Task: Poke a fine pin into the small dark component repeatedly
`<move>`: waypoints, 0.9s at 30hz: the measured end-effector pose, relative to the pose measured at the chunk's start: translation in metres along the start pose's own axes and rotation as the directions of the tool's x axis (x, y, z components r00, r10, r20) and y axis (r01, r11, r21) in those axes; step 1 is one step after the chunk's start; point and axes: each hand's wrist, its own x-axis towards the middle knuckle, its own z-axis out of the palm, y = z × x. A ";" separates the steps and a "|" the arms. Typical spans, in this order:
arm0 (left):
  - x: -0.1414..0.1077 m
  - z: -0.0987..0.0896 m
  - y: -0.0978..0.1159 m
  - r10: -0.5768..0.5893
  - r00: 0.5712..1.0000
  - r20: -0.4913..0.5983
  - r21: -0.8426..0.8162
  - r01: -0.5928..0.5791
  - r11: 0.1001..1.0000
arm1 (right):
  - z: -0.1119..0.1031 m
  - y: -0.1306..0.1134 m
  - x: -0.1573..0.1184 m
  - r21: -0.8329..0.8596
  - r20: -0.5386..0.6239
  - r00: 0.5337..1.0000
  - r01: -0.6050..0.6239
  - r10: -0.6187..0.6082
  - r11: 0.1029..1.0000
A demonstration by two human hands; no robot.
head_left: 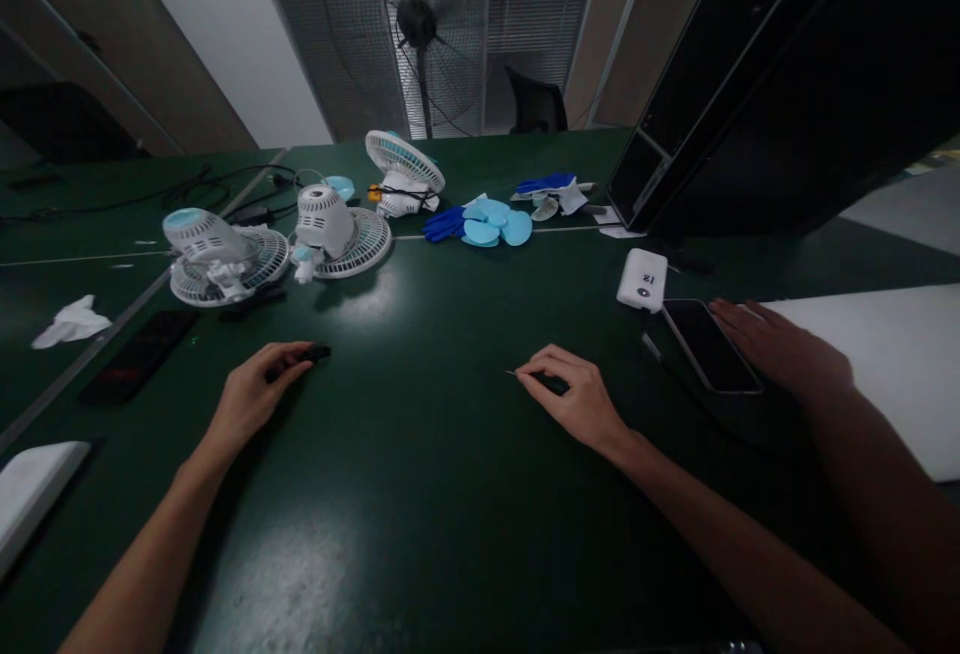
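On the left of the dark green table, my left hand [262, 384] is closed around a small black object [321, 352] that pokes out past the fingertips; most of it is hidden and its kind is unclear. Thumb and forefinger of my right hand [574, 394] pinch a thin, pale, needle-like piece [510, 372] just above the tabletop. The two hands are well apart. Beyond my left hand lie two small white fans [326, 224] with their grilles on the table.
A co-worker's hand [787, 349] rests beside a phone [712, 344] at right. Close by are a white power bank [643, 279] and a cable. Further back are light-blue fan blades [495, 222], blue gloves [444, 223] and a third fan [405, 174]. A large black monitor [810, 104] stands at back right.
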 end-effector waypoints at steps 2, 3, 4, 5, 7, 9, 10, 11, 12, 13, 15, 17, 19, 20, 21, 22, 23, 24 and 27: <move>-0.003 -0.004 -0.002 -0.016 1.000 0.013 -0.014 0.016 1.000 | -0.001 0.000 0.000 0.002 0.004 1.000 -0.006 0.006 1.000; -0.005 -0.007 -0.003 -0.021 1.000 0.019 -0.014 0.021 1.000 | -0.001 0.000 0.000 0.003 0.007 1.000 -0.010 0.010 1.000; -0.007 -0.010 -0.004 -0.024 1.000 0.018 -0.002 0.024 1.000 | -0.001 0.000 0.000 0.004 0.011 1.000 -0.014 0.014 1.000; -0.009 -0.013 -0.004 -0.026 1.000 0.012 0.017 0.026 1.000 | -0.002 -0.001 0.000 0.005 0.015 1.000 -0.018 0.018 1.000; -0.012 -0.017 -0.004 -0.027 0.999 -0.018 0.064 0.028 0.998 | -0.003 -0.001 0.000 0.008 0.021 0.999 -0.025 0.025 1.000; -0.014 -0.020 -0.002 -0.032 0.998 -0.048 0.085 0.036 0.996 | -0.004 -0.002 0.000 0.009 0.025 0.999 -0.030 0.030 0.999; -0.014 -0.021 0.000 -0.037 0.998 -0.055 0.081 0.041 0.996 | -0.004 -0.002 0.000 0.010 0.027 0.999 -0.032 0.032 0.999; -0.014 -0.021 0.001 -0.042 0.998 -0.054 0.075 0.046 0.996 | -0.004 -0.002 0.000 0.011 0.028 0.999 -0.033 0.033 0.999; -0.014 -0.021 0.003 -0.048 0.998 -0.049 0.065 0.051 0.997 | -0.004 -0.002 0.000 0.012 0.029 0.999 -0.034 0.033 0.999; -0.014 -0.022 0.005 -0.056 0.997 -0.044 0.052 0.058 0.997 | -0.004 -0.002 0.000 0.012 0.030 0.999 -0.033 0.033 0.999; -0.015 -0.022 0.007 -0.086 0.995 -0.050 0.022 0.087 0.996 | -0.004 -0.002 0.000 0.014 0.030 0.999 -0.033 0.033 0.999; -0.015 -0.022 0.009 -0.139 0.987 -0.076 -0.019 0.138 0.990 | -0.004 -0.002 0.000 0.014 0.028 0.999 -0.034 0.034 0.999; -0.016 -0.021 0.009 -0.199 0.974 -0.109 -0.090 0.190 0.978 | -0.004 -0.003 0.000 0.012 0.026 0.999 -0.038 0.037 0.999; -0.015 -0.020 0.010 -0.227 0.966 -0.124 -0.139 0.209 0.968 | -0.005 -0.003 0.000 0.011 0.025 0.999 -0.040 0.039 0.999; -0.015 -0.019 0.011 -0.251 0.958 -0.139 -0.195 0.222 0.955 | -0.005 -0.003 0.000 0.010 0.025 0.999 -0.042 0.042 0.999; -0.015 -0.017 0.011 -0.273 0.949 -0.156 -0.253 0.229 0.940 | -0.005 -0.004 0.000 0.008 0.025 0.999 -0.044 0.044 0.999; -0.014 -0.015 0.013 -0.294 0.940 -0.171 -0.309 0.233 0.922 | -0.005 -0.004 0.000 0.006 0.026 0.999 -0.046 0.046 0.999; -0.014 -0.014 0.014 -0.316 0.931 -0.184 -0.361 0.235 0.903 | -0.004 -0.004 0.000 0.004 0.026 0.999 -0.048 0.048 0.999; -0.014 -0.011 0.018 -0.378 0.907 -0.184 -0.487 0.250 0.837 | -0.003 -0.003 0.000 -0.003 0.022 0.998 -0.052 0.052 0.999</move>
